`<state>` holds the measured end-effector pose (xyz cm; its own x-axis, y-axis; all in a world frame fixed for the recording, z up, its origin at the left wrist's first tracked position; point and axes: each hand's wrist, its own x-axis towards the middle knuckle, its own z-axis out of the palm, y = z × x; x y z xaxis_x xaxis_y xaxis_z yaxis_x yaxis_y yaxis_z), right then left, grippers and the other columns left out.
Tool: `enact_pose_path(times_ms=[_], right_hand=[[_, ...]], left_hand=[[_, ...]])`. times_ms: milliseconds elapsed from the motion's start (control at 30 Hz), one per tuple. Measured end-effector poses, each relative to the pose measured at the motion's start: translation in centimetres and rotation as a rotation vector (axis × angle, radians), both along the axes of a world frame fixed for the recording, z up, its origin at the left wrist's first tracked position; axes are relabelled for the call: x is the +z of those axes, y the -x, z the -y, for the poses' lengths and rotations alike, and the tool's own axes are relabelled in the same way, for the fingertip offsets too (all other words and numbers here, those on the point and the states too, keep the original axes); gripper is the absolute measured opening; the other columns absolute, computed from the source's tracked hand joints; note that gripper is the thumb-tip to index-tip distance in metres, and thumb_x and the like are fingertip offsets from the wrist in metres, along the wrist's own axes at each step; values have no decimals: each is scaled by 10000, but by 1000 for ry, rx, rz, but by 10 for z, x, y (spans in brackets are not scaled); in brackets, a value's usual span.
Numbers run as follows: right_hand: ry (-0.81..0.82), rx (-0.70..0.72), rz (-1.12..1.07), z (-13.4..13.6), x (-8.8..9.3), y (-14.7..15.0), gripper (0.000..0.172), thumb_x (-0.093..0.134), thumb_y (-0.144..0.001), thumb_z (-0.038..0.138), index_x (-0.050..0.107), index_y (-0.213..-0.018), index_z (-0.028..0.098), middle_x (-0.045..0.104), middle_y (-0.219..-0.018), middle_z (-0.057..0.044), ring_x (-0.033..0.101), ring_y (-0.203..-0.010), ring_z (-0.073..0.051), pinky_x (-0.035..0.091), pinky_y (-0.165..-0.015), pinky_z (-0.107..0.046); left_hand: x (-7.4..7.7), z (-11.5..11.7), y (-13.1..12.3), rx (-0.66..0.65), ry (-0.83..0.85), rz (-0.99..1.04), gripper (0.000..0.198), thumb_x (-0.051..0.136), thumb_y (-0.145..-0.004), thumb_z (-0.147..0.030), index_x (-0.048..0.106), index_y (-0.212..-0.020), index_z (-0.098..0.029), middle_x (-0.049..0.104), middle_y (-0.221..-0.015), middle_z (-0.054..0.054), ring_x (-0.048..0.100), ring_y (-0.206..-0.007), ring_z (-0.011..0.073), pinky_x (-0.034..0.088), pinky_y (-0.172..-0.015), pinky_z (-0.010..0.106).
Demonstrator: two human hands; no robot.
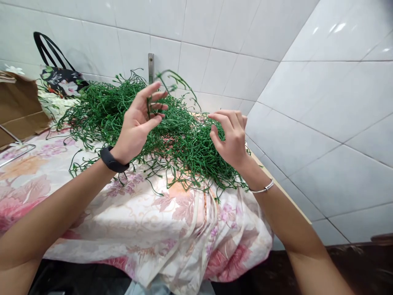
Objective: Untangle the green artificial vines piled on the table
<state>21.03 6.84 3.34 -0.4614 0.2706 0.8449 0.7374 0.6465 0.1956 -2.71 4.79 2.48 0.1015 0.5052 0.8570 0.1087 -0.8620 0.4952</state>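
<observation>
A large tangled heap of thin green plastic flower stems (196, 147) lies on a floral cloth. Raised over the middle of the heap, my left hand (138, 123) wears a black wristband and has its fingers curved. A green stem (178, 78) runs through those fingers, its upper part arching to the right and slightly blurred. My right hand (230, 139), with a silver bracelet at the wrist, hovers over the right end of the heap. Its thumb and fingers are bent but apart, with nothing visible between them.
The floral cloth (123, 221) hangs in folds at the front. To the left are a brown cardboard box (23, 108), white flowers (59, 104), a black floral bag (63, 82) and a metal wire (18, 153). White tiled walls (319, 94) rise behind and to the right.
</observation>
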Motion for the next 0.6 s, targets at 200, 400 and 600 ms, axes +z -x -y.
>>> enact_pose_path(times_ms=[200, 400, 600], right_hand=[[-26, 33, 17, 1, -3, 3, 266, 432, -796, 140, 481, -1044, 219, 553, -1010, -25, 476, -959, -181, 325, -812, -348], [-39, 143, 88, 9, -5, 9, 283, 453, -803, 157, 466, -1079, 216, 572, -1043, -33, 488, -980, -172, 338, -820, -330], [38, 197, 154, 24, -7, 18, 295, 501, -799, 250, 450, -1088, 228, 577, -1056, -32, 494, -992, -164, 330, -851, -333]], left_hand=[[4, 1, 4, 54, -15, 5, 528, 572, -782, -220, 346, -1253, -301, 373, -1302, 25, 455, -1117, 200, 448, -927, 358], [-2, 8, -8, -1, 48, -138, 458, 500, -792, -103, 420, -1220, -247, 388, -1283, 56, 473, -1128, 194, 419, -978, 371], [-9, 14, -16, -54, 92, -162, 422, 515, -793, -138, 446, -1201, -222, 403, -1278, 85, 524, -1080, 189, 431, -963, 360]])
